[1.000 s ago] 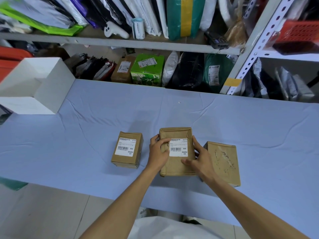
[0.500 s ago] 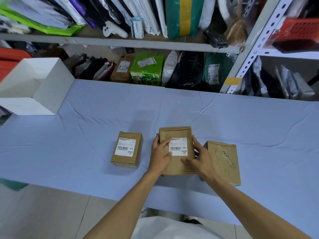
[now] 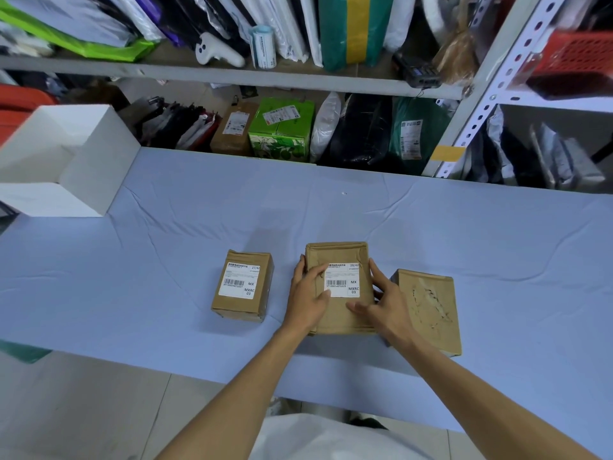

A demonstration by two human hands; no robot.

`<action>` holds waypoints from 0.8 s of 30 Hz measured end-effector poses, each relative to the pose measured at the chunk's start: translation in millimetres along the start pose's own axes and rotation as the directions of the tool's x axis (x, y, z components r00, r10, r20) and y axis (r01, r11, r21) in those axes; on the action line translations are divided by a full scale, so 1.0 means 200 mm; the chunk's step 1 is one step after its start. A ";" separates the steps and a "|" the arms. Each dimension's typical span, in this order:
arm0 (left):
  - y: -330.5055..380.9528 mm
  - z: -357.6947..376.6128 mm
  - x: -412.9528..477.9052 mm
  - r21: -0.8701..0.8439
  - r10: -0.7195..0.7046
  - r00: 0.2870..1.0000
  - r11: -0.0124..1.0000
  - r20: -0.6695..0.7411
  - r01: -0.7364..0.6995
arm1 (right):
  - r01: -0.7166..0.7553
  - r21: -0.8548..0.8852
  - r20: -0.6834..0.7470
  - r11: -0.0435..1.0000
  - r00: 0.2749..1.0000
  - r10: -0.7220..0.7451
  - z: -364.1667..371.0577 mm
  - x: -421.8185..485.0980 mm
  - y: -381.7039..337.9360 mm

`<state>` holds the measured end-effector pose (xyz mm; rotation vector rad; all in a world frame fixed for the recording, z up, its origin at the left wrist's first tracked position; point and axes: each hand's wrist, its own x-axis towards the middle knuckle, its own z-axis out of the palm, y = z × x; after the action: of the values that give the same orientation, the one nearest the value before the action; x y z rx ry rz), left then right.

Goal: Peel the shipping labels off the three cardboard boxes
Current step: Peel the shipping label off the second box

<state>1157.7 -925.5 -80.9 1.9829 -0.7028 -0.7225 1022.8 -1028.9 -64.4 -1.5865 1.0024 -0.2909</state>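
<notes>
Three brown cardboard boxes stand in a row near the front edge of the blue table [image 3: 166, 260]. The left box [image 3: 242, 307] carries a white shipping label [image 3: 239, 279]. A second white label [image 3: 342, 280] is stuck on the middle box [image 3: 336, 254]. My left hand [image 3: 306, 298] grips that box's left side, with two fingertips lying on the label's left edge. My right hand [image 3: 384, 303] holds its right side, thumb on the top below the label. The right box [image 3: 428, 307] has a torn, bare top with no label showing.
An open white box [image 3: 66, 161] sits at the table's far left. Metal shelving [image 3: 481, 81] packed with parcels, bags and a roll of labels [image 3: 262, 46] runs along the far edge. Bare blue cloth lies behind and to either side of the boxes.
My left hand has slid further onto the middle box's top, its fingertips now at the label's left edge. My right hand and the boxes have hardly moved.
</notes>
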 end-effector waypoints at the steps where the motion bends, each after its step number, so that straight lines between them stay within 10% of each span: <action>1: 0.00 0.00 -0.01 0.004 -0.002 1.000 1.000 0.008 0.002 | 0.001 -0.002 -0.001 1.000 1.000 -0.001 0.00 0.00 0.00; 15: 0.00 0.03 0.02 -0.010 -0.027 0.999 1.000 -0.034 0.027 | -0.008 -0.005 0.003 1.000 1.000 0.008 0.00 0.02 0.00; 24: 0.07 0.05 0.13 -0.003 -0.078 0.948 0.997 -0.308 0.081 | 0.006 0.017 -0.001 1.000 1.000 -0.006 0.01 0.01 0.01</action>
<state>1164.0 -955.8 -78.3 2.0823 -0.4415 -0.4404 1024.0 -1029.5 -66.5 -1.5744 0.9937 -0.3035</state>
